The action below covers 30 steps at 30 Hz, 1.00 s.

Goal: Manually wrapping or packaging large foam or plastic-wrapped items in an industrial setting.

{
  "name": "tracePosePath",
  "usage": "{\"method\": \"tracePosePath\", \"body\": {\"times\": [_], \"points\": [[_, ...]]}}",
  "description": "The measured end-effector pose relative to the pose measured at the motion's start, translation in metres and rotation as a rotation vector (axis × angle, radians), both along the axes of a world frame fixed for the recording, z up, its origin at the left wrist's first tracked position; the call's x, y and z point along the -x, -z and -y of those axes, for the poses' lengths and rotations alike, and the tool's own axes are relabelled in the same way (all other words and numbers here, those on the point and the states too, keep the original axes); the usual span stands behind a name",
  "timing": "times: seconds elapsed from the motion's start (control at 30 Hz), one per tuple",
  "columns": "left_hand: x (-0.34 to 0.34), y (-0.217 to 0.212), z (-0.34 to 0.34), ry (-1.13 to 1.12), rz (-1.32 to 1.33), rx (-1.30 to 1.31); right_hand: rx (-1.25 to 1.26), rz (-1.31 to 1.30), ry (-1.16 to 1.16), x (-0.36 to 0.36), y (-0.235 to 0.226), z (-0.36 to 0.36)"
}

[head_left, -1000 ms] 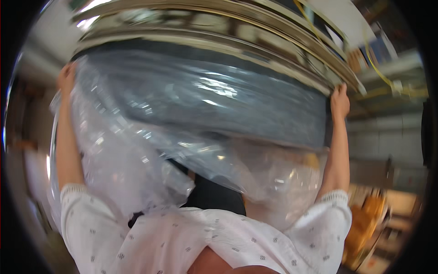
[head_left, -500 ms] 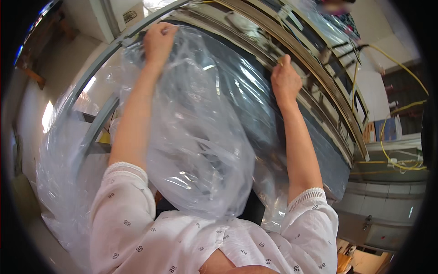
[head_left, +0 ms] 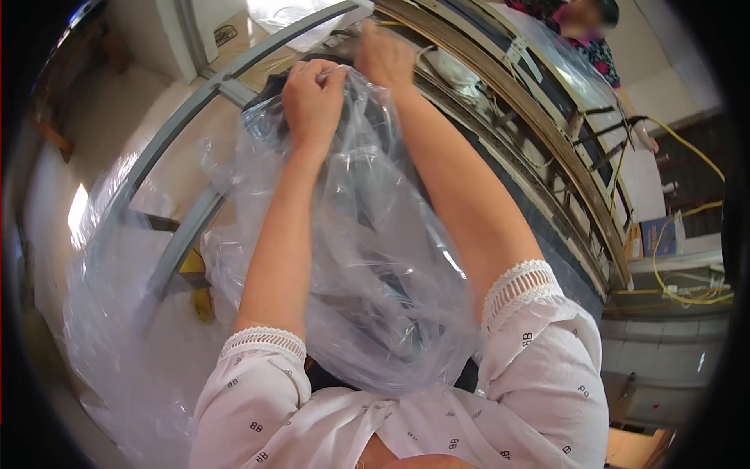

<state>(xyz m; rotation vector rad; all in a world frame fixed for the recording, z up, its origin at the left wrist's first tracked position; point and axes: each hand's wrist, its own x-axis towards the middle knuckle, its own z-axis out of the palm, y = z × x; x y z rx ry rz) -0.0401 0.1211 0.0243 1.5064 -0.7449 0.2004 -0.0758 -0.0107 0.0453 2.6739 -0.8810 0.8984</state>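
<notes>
Clear plastic film (head_left: 375, 258) hangs in a crumpled bundle in front of me, from the far edge of a dark surface down toward my lap. My left hand (head_left: 315, 105) is closed on the top of the film, thumb and fingers pinched together. Just right of it and a little farther away, my right hand (head_left: 388, 61) reaches over the machine's dark edge. Motion smears its fingers, so I cannot make out whether they grip anything. The dark surface (head_left: 558, 254) shows beyond my right forearm, beside the long machine (head_left: 539, 129) with brown bars.
A grey metal frame (head_left: 168, 117) curves along the left. More clear film (head_left: 117, 313) spills beside it toward the floor. Yellow cables (head_left: 691, 144) loop at the right, near a blue box (head_left: 660, 237). Across the machine is another person in a dark patterned sleeve (head_left: 608, 69).
My right hand has swung left and away from me, from the machine's middle to beside my left hand. My left hand has shifted right and slightly nearer, the film bunching with it.
</notes>
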Motion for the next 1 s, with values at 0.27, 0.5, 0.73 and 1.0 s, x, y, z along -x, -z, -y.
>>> {"method": "tracePosePath", "body": {"times": [0.27,0.5,0.73,1.0], "points": [[-0.011,0.008,0.0,0.011,0.009,-0.08,0.067,0.102,-0.025,0.054,0.007,0.007],[-0.017,0.015,0.013,0.018,0.146,-0.214,0.126,0.026,0.229,0.227,0.005,0.013],[-0.097,0.052,0.021,0.008,0.327,-0.405,0.069,0.046,0.484,0.415,-0.001,0.013],[-0.15,0.056,0.022,0.043,0.404,-0.634,0.005,0.033,0.875,0.667,0.0,0.022]]}}
